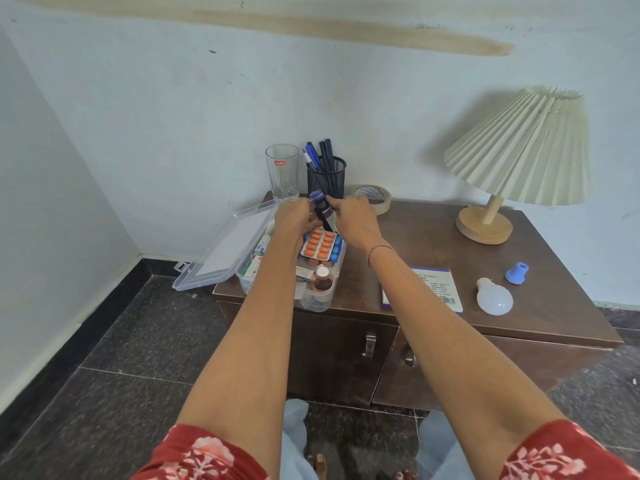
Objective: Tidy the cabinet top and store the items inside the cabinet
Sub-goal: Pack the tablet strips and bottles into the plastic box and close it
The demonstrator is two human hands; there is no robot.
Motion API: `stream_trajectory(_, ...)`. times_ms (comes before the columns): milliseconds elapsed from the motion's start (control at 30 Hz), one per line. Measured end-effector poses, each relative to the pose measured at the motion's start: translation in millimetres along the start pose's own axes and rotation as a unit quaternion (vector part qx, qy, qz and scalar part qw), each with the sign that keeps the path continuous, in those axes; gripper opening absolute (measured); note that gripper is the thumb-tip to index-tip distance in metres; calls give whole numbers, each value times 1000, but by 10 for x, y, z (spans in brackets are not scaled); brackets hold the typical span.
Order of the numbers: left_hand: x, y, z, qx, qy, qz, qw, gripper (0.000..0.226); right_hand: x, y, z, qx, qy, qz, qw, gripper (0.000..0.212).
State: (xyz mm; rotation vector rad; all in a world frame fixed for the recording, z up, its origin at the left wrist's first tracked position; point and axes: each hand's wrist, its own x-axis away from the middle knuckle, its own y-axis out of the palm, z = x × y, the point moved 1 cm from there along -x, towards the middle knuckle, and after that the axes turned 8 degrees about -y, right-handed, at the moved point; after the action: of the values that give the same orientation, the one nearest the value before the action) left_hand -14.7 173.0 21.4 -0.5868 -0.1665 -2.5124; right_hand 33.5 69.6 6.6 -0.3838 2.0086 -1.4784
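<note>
Both hands hide most of the dark bottle (323,211); only its blue cap and label show. The left hand (294,218) grips its base, the right hand (353,220) its neck, over the open medicine box (322,306) on the cabinet top (433,237). A glass (282,171), pen holder (327,178) and tape roll (375,197) stand behind.

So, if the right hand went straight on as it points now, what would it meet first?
The right hand points back and left and pinches the dark bottle that the left hand also holds. Beyond it, probably the mesh pen holder, though depth is unclear.
</note>
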Motion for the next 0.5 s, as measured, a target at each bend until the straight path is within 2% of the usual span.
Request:
stream_trajectory(100, 22, -16, 16, 3, 2, -1, 1000, 35, -15, 38, -39, 14, 5, -29, 999, 54)
stream_trajectory(233, 40, -10, 20, 22, -7, -13, 1000, 15, -31, 55, -93, 3, 14, -39, 999, 50)
stream_trajectory(367, -4, -29, 10, 16, -14, -23, 1000, 30, -21, 57, -122, 1, 19, -34, 999, 35)
stream_trajectory(500, 24, -49, 32, 40, -15, -1, 999, 20, -13, 41, -123, -15, 28, -38, 999, 34)
